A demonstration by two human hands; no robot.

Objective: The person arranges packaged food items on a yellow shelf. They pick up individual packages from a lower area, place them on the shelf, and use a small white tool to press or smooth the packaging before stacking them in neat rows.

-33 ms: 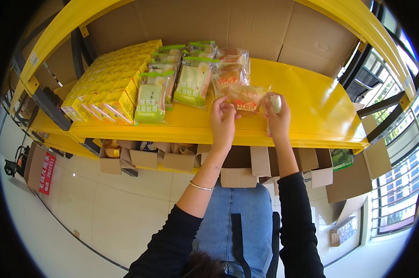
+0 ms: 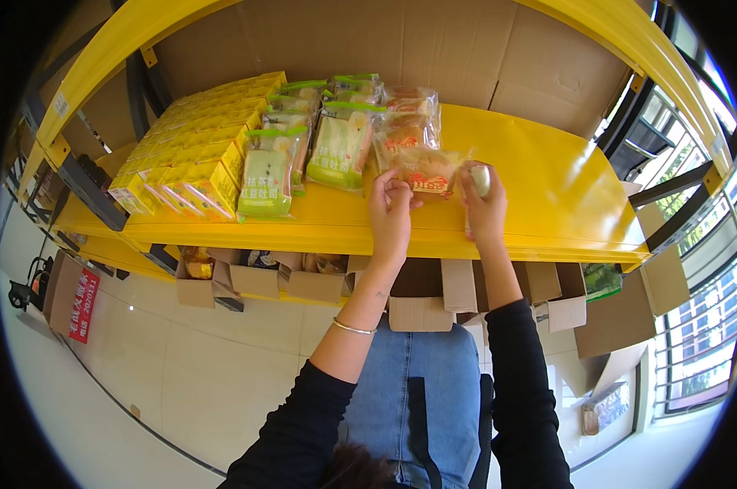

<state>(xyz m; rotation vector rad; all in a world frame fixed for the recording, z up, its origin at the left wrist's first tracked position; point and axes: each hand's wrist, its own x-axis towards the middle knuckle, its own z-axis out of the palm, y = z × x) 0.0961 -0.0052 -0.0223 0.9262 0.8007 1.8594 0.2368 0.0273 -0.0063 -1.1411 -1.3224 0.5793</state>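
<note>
At the front of the yellow shelf [image 2: 539, 187] I have a clear-wrapped bread pack [image 2: 432, 181] with red print, in front of similar packs. My left hand [image 2: 393, 204] is closed, its fingers pinching the pack's left end. My right hand [image 2: 485, 200] is closed at the right end of the wrapper. A small rounded whitish thing [image 2: 481, 180] shows between its thumb and fingers; its kind is unclear. Behind the held pack stand more bread packs [image 2: 405, 134] in a row. Just left of them are green-and-clear toast bags [image 2: 340, 147].
Stacked yellow boxes [image 2: 193, 163] fill the shelf's left side, beside another toast bag [image 2: 266, 179]. Cardboard [image 2: 458, 65] backs the shelf. Dark uprights [image 2: 678, 204] stand at its ends. Below its front edge are open cartons [image 2: 421, 312], some holding packages.
My right hand has shifted slightly left with the whitish thing. The held pack's right end comes in a little with it. My left hand is almost unchanged.
</note>
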